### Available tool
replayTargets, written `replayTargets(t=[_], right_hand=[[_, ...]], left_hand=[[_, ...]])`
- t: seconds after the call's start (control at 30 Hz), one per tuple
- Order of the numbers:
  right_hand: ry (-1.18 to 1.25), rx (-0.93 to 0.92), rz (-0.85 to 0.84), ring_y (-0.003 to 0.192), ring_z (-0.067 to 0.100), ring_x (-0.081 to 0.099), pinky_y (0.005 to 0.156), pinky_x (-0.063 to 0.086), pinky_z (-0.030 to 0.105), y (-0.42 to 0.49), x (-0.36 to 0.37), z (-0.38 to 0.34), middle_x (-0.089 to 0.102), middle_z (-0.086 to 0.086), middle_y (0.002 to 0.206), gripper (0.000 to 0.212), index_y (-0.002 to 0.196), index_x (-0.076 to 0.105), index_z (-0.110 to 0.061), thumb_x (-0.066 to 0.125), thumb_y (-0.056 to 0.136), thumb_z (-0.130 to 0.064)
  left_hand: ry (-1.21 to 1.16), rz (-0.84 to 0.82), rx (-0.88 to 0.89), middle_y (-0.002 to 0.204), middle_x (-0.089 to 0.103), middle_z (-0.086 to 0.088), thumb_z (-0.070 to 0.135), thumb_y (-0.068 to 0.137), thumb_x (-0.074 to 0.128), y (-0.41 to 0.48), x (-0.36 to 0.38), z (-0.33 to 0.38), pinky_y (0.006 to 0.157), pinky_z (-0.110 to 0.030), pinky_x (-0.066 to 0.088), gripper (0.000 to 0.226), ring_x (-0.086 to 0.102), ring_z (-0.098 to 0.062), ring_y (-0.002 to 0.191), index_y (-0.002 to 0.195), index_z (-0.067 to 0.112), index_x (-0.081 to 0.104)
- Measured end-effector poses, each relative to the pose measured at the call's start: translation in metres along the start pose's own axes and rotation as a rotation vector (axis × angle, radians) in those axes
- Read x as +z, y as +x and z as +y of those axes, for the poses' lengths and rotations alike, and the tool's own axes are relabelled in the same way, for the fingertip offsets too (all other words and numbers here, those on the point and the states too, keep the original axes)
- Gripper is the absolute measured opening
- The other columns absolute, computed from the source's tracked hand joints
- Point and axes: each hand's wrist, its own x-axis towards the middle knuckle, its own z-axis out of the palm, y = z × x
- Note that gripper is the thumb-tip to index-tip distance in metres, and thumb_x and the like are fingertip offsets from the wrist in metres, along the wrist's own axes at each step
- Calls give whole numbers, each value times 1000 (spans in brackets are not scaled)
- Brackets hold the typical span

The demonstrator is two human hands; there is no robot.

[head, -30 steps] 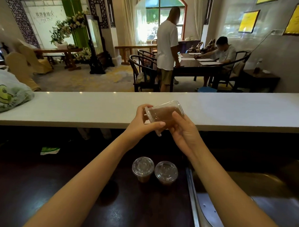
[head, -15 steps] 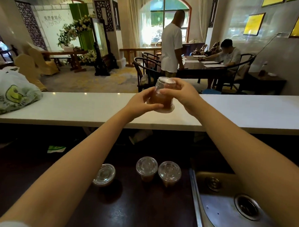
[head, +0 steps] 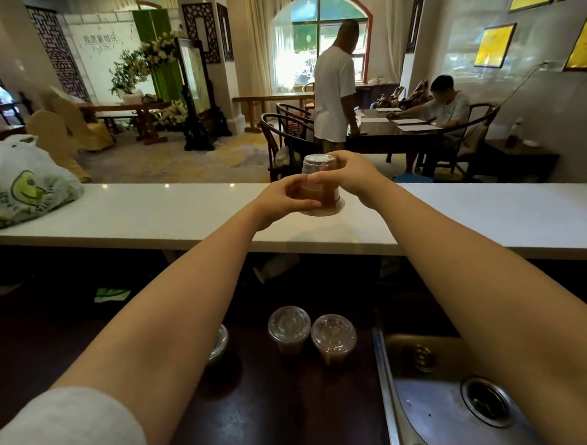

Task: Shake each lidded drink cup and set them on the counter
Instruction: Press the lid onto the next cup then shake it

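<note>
The left hand (head: 283,200) and right hand (head: 353,174) grip the cup (head: 328,198) upside down above the table (head: 151,209). Best keep its lid (head: 323,213) pressed shut while shaking, then right it before setting down.

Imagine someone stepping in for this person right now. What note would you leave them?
Left hand: holds the lower side of the drink cup.
Right hand: holds its upper end.
The cup is turned wide end down over the white counter.
Waiting: a lidded cup and a second cup on the dark worktop beside the sink; a third cup is partly hidden behind the left forearm.
Done: no cup stands on the counter in view.
Left: finish this shake, set it down, then do the rest.
</note>
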Motion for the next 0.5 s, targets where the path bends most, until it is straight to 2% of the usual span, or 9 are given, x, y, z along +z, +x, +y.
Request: replayTargets(t=[0.13,0.27,0.4,0.5], right_hand=[[-16,17,11,102,15,46,78,42,24,4,-1,6,54,2,115,53,126,51,-10,73,79,-23],[-36,23,10,106,18,47,74,42,21,6,-3,6,54,8,126,57,129,49,-10,73,79,-23],[-43,25,5,115,24,49,83,43,27,7,-7,8,54,10,128,59,130,48,-9,73,79,-22],[-41,26,8,114,23,48,83,42,28,5,-9,8,53,10,129,59,131,47,-9,73,79,-22]], left_hand=[[-15,-13,-17,129,56,-7,12,77,74,3,3,-4,104,-42,43,62,51,-24,120,133,18,48],[-25,-18,-9,126,57,-6,10,78,73,5,5,-1,99,-34,45,58,52,-22,119,130,18,49],[-24,-29,-6,124,58,-5,8,78,73,8,8,2,90,-26,46,57,53,-21,117,129,17,49],[-13,-53,-11,125,57,-5,8,78,73,11,9,5,95,-30,44,57,52,-22,118,129,18,48]])
